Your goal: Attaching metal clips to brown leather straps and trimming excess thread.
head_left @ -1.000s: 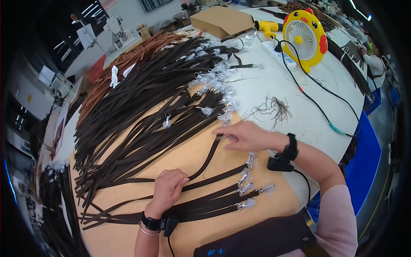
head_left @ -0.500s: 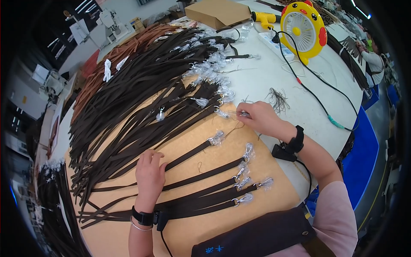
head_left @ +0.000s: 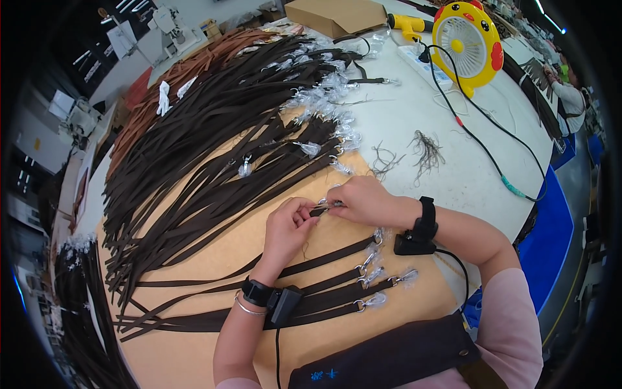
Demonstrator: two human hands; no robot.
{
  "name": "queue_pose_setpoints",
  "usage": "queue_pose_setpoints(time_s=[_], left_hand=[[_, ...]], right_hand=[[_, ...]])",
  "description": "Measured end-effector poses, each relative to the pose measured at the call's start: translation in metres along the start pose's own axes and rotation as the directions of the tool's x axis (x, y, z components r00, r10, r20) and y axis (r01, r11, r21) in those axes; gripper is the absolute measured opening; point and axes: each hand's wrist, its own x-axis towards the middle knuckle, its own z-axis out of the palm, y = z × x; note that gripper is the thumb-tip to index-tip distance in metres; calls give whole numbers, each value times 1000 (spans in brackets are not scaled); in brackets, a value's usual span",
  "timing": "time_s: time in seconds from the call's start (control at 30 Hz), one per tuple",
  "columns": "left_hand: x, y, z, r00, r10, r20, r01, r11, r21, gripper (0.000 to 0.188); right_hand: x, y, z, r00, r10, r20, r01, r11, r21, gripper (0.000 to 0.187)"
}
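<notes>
My left hand (head_left: 287,230) is closed, pinching the end of a dark brown strap (head_left: 319,211) between thumb and fingers. My right hand (head_left: 370,202) meets it there, closed on a small metal tool (head_left: 337,204) that the fingers mostly hide. Part of the held strap's metal hook shows behind the right fingers. Nearer to me lie several dark straps (head_left: 330,283), their ends carrying metal snap hooks (head_left: 369,301) in clear plastic wrap. Beyond my hands spreads a large pile of similar straps (head_left: 214,142).
Loose thread scraps (head_left: 427,154) lie on the white table (head_left: 466,168). A tan sheet (head_left: 414,285) is under the near straps. Farther back are a yellow fan (head_left: 463,48), a power strip (head_left: 424,68), cables and a cardboard box (head_left: 334,16). Another person (head_left: 570,97) sits at far right.
My left hand has moved right and taken hold of the strap's end. My right hand has come nearer and left, bringing the metal tool to that strap.
</notes>
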Motion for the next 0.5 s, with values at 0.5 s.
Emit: queue_pose_setpoints(time_s=[0.5], left_hand=[[0, 15, 19, 995, 55, -83, -43, 988, 147, 10]], right_hand=[[6, 8, -19, 978, 51, -203, -20, 989, 149, 20]])
